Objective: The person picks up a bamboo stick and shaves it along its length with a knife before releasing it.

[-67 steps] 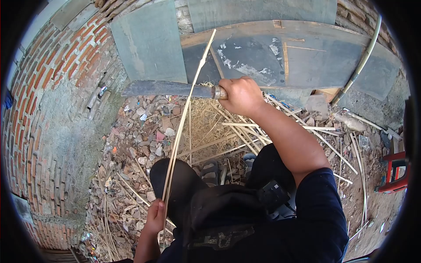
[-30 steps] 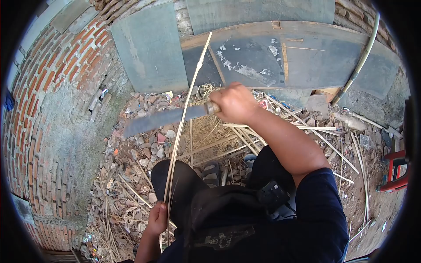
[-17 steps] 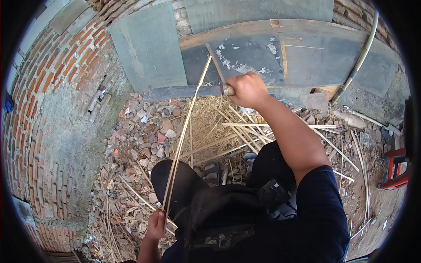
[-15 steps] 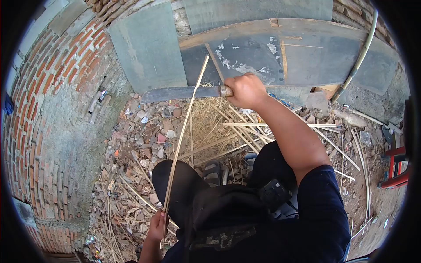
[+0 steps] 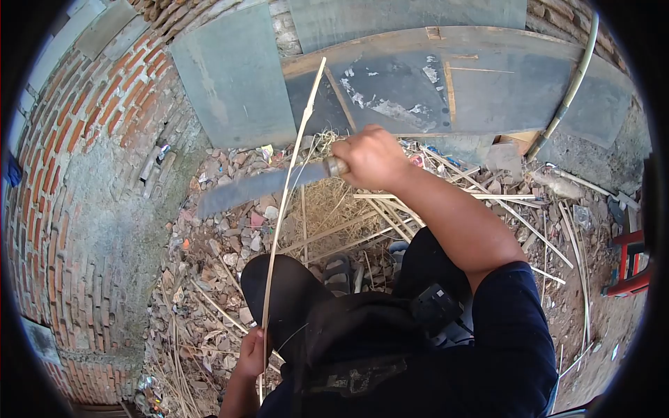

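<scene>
My right hand [image 5: 373,159] grips the wooden handle of a machete [image 5: 254,193], its blade pointing left and smeared by motion. Crossing the blade is a long pale bamboo strip [image 5: 274,254], which slants over my left knee, with a thicker knot near its far end. At its lower end, my left hand [image 5: 252,355] is closed around the strip beside my left thigh. A thin curled shaving [image 5: 304,164] stands off the strip by the blade.
Cut bamboo strips [image 5: 390,209] lie in a crossed heap beyond my knees, over a pile of shavings [image 5: 327,205]. Rubble covers the ground. A brick wall [image 5: 77,125] rises on the left, panels [image 5: 233,76] stand ahead, and a red object [image 5: 627,265] sits at far right.
The machete has come down the strip towards me and left, its blade tip dropping. The strip's far end reaches further out, and a thin shaving now shows beside the blade.
</scene>
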The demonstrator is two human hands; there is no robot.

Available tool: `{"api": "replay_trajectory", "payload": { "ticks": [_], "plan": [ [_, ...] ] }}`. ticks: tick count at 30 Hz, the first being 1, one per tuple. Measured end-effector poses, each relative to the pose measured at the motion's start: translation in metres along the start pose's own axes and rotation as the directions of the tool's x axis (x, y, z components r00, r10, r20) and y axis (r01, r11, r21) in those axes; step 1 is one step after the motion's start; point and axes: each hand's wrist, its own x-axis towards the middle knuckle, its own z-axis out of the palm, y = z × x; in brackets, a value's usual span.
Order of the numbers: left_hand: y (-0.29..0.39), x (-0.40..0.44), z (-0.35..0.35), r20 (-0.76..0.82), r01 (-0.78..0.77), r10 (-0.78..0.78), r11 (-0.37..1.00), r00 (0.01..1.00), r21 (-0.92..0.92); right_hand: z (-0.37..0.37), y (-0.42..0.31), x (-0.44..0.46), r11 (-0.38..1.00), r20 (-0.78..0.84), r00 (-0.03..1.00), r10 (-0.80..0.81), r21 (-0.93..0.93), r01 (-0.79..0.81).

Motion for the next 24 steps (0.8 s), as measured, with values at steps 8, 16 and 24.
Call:
{"api": "replay_trajectory", "payload": {
  "ticks": [8,16,24],
  "plan": [
    [-0.008,-0.009,-0.01,-0.052,-0.035,0.044,0.987,0.998,0.157,0.002,0.002,0.007,1.0,0.067,0.998,0.019,-0.008,-0.018],
    [-0.009,-0.017,-0.003,-0.078,0.111,-0.098,0.978,0.992,0.175,-0.005,0.046,-0.004,0.952,0.13,0.943,0.306,-0.062,-0.3],
    [0.0,-0.006,0.0,-0.039,0.107,-0.102,0.986,0.994,0.126,0.001,0.037,-0.003,0.933,-0.075,0.93,0.359,0.064,-0.355]
  ]
}}
